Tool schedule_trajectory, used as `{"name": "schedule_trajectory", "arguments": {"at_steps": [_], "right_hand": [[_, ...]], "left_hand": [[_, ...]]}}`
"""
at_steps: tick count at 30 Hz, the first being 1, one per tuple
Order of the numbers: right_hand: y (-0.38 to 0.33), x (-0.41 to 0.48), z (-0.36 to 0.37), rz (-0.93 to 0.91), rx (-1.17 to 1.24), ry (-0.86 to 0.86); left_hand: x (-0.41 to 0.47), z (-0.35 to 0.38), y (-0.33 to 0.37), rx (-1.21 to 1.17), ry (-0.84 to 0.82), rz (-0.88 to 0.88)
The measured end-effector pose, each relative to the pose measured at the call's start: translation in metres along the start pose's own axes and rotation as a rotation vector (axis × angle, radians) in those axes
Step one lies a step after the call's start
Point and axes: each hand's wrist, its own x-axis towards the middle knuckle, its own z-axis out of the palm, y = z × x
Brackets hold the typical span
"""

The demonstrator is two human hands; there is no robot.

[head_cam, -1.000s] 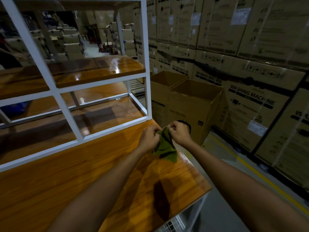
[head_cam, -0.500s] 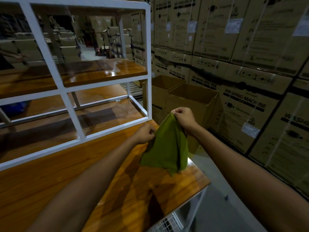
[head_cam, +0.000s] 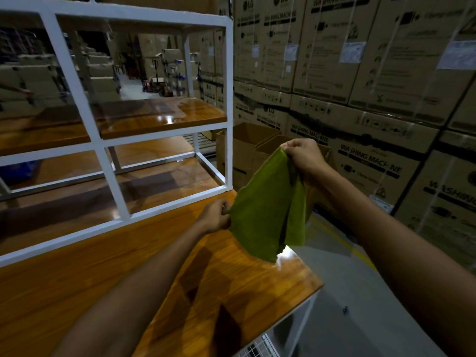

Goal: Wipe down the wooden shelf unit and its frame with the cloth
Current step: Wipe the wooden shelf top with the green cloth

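Stacked cartons [head_cam: 371, 161] read "WASHING MACHINE"; upper ones [head_cam: 280, 1] "LG"

The person's left forearm [head_cam: 144, 287], at 7 o'clock, is bare along all its visible length, smooth, and narrows toward the wrist. The right forearm [head_cam: 386, 235], at 4 o'clock, is bare likewise. It looks much broader at the picture's edge, where it lies nearest the wide lens. The bare left hand [head_cam: 215, 216] shows its back and a low ridge of knuckles. The bare right hand [head_cam: 305, 157], at 1 o'clock from it, shows rounded knuckles and the upper joints of its fingers [head_cam: 289, 146]. Dim light leaves finer marks on either hand past telling.
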Motion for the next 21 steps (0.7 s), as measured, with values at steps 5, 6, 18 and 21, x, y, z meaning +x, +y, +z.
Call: {"name": "schedule_trajectory", "arguments": {"at_steps": [5,6,18,21], "right_hand": [[0.046,0.01,-0.017,0.105,-0.078,0.094],[0.058,0.012,-0.019,0.126,-0.119,0.11],[0.113,0.006,-0.006,-0.095,-0.269,0.159],[0.158,-0.034,0.001,-0.169,-0.381,0.005]], "left_hand": [[0.012,-0.024,-0.001,0.149,0.185,0.061],[0.013,-0.029,-0.001,0.198,0.222,0.078],[0.01,-0.062,0.013,0.345,0.553,0.297],[-0.019,-0.038,-0.025,0.421,0.44,0.217]]}}
